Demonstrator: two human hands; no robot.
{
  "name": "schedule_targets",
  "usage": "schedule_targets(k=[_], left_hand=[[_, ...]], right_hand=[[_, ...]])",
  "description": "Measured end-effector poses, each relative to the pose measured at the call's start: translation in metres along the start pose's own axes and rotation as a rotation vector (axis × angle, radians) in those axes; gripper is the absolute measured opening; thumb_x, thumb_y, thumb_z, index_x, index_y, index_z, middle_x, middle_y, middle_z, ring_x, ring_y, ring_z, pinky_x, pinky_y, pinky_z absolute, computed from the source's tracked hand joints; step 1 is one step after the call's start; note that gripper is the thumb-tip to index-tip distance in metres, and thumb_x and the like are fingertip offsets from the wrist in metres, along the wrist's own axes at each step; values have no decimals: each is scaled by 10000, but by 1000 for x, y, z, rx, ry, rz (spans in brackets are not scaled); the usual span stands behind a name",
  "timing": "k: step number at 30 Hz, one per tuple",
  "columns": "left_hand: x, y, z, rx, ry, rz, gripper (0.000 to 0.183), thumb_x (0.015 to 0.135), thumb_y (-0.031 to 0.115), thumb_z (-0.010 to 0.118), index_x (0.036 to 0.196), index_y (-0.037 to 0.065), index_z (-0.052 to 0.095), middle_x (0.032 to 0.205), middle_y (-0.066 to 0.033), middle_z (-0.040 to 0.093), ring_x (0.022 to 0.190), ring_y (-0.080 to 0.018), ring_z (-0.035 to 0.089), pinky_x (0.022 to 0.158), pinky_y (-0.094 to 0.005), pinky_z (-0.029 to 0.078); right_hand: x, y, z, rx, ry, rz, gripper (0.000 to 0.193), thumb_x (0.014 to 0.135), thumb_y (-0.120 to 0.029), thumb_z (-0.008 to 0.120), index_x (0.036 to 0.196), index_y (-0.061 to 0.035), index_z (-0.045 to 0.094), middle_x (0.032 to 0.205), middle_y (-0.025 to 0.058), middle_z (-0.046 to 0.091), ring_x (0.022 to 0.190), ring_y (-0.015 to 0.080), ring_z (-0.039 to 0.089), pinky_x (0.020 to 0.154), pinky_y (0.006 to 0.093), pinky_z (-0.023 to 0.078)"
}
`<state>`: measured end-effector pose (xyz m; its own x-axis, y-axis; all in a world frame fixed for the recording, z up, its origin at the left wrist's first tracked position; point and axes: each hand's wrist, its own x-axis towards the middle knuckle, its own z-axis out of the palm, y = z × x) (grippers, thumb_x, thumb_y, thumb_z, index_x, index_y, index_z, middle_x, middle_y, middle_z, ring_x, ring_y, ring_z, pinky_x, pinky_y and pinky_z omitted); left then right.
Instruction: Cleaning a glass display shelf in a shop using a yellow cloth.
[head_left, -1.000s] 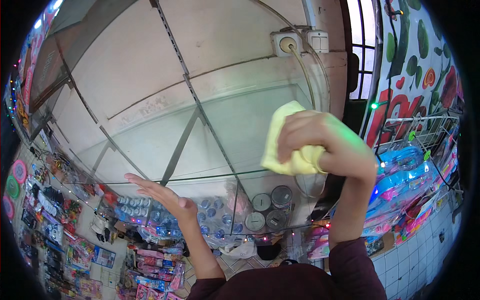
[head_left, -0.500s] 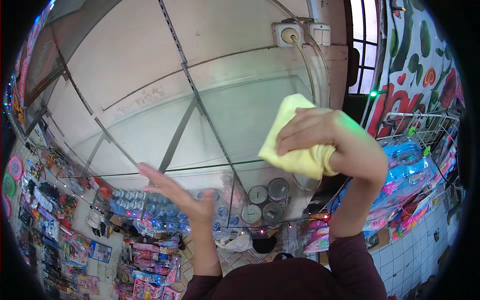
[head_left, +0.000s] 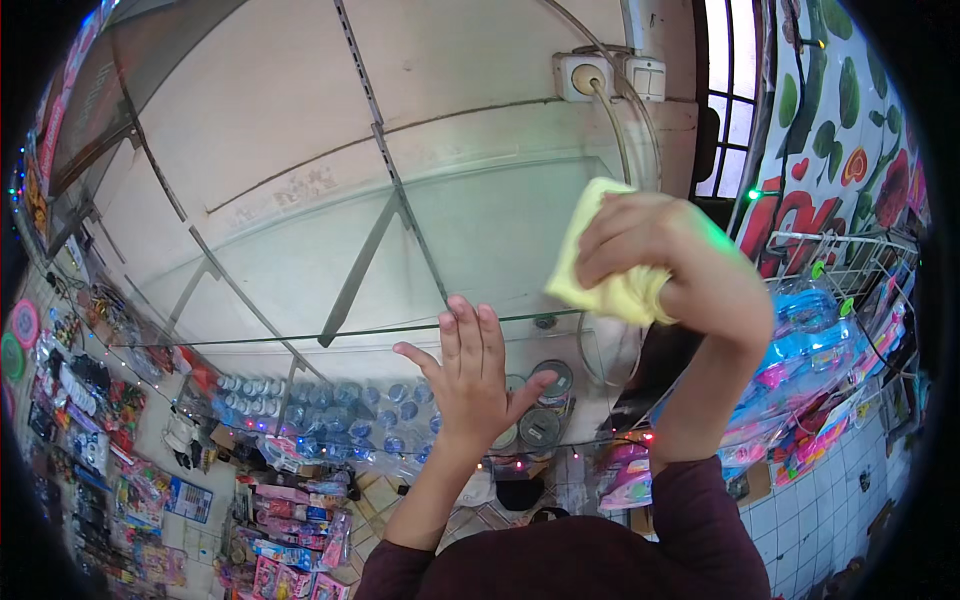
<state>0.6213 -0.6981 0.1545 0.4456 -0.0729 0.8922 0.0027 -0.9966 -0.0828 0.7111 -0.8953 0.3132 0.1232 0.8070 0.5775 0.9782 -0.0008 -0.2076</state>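
Note:
A folded yellow cloth (head_left: pixel 590 245) is gripped in my right hand (head_left: pixel 640 240), at the right end of a glass shelf (head_left: pixel 490 225). My fingers bend over the cloth, which covers part of the glass. Fingers spread, my left hand (head_left: pixel 468 375) is held up at the middle of the shelf's front edge and holds nothing. Its fingertips overlap the edge; whether they touch the glass I cannot tell. Metal brackets (head_left: pixel 360 270) on slotted wall rails support the shelf.
Below the shelf stand several plastic bottles (head_left: pixel 345 410) and round-lidded jars (head_left: pixel 541 427). A wall socket (head_left: pixel 587 78) with a plugged cable is above right. Packaged toys hang on a white wire rack (head_left: pixel 850 240) at the right. More packaged goods (head_left: pixel 290 530) lie on the floor at lower left.
My left hand has moved right along the shelf's front edge, its fingers now pointing up. My right hand and the cloth have shifted slightly right and up.

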Motion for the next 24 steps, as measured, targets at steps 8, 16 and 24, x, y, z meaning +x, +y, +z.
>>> schedule_targets(k=[8, 16, 24], left_hand=[[-2, -5, -5, -6, -29, 0, 1059, 739, 759, 380, 1423, -15, 146, 1496, -199, 83, 1404, -270, -32, 968, -691, -85], [-1, -5, -8, 7, -46, 1, 1093, 714, 773, 388, 1417, -28, 151, 1494, -205, 87, 1403, -273, -39, 971, -690, -84], [0, -3, -6, -40, -39, 9, 1104, 713, 773, 380, 1418, -36, 122, 1493, -216, 60, 1401, -284, -46, 976, -686, -76]], right_hand=[[4, -2, 8, 119, -45, -71, 307, 528, 56, 499, 795, 1, 640, 879, 125, 638, 906, 314, 567, 839, 387, 433], [3, 3, 12, 76, 37, -116, 284, 531, 71, 502, 777, 2, 626, 841, 125, 628, 876, 320, 570, 797, 380, 443], [13, -6, 22, 1, 160, -111, 260, 499, 39, 512, 735, 11, 619, 758, 141, 620, 774, 321, 593, 735, 357, 451]])
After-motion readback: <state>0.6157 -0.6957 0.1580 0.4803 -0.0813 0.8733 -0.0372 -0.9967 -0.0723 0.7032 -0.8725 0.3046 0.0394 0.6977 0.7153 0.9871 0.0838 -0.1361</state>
